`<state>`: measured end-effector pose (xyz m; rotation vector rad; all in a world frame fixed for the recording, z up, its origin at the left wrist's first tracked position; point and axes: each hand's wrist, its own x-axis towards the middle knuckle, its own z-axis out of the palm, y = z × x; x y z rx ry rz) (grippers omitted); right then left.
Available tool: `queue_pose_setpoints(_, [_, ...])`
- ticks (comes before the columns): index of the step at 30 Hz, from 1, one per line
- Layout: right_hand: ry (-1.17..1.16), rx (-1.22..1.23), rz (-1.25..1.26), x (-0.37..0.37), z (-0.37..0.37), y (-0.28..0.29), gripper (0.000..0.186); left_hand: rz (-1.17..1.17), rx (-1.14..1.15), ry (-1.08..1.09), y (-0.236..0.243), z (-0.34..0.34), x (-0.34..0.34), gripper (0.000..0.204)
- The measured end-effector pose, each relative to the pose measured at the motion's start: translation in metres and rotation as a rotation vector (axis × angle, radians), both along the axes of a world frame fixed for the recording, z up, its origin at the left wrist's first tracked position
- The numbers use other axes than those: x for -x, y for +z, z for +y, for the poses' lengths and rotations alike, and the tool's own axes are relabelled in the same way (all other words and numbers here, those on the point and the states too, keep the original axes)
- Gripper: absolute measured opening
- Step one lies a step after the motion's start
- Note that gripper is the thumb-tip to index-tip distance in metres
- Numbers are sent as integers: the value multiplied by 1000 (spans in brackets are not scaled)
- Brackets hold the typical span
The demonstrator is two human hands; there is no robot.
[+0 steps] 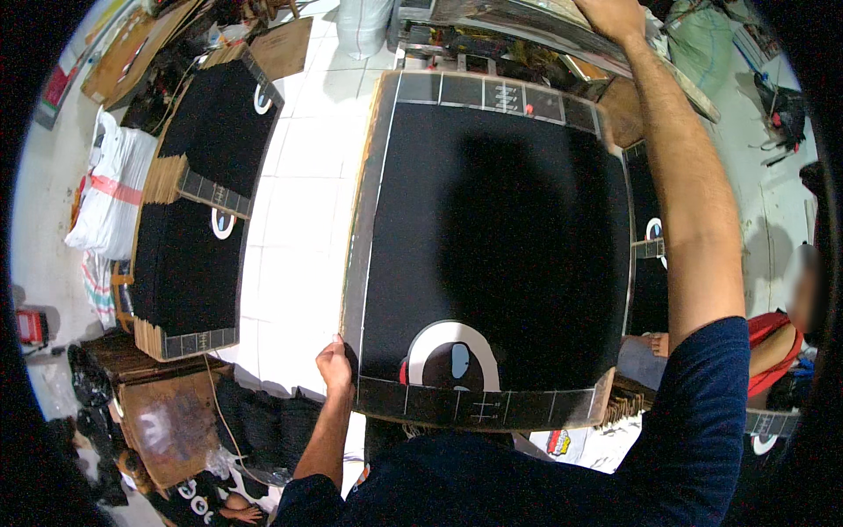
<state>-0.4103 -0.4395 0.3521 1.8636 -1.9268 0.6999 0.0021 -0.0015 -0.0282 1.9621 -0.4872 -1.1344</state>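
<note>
A large board covered in black cloth point(404, 220) lies in front of me. A printed cartoon eye point(424, 351) in white, black and blue shows near its close edge, and dark strips with white lines run along its borders. My left hand point(334, 362) is closed at the board's left edge, near the front corner; whatever its fingers pinch is too small to make out. Stretched far forward, my right hand point(612, 16) is at a wide flat frame point(527, 25) beyond the board. Its fingers are cut off by the picture's upper edge.
Stacks of similar black-covered boards point(189, 272) stand on the left, with another black board point(648, 189) at right. White sacks point(110, 189), a cardboard box point(167, 413) and a green sack point(698, 44) lie around. Other people show at right, by a red sleeve point(773, 351), and lower left.
</note>
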Motion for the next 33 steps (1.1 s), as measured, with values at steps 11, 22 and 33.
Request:
queue_pose_setpoints(11, [53, -3, -26, 9, -4, -11, 90, -170, 78, -286, -1, 43, -56, 45])
queue_pose_setpoints(22, [37, -41, -19, 1, -6, 18, 88, -480, -151, -682, 25, 17, -46, 53])
queue_pose_setpoints(33, [58, -42, -58, 13, -34, 35, 95, -631, -164, -702, 47, -6, -27, 53])
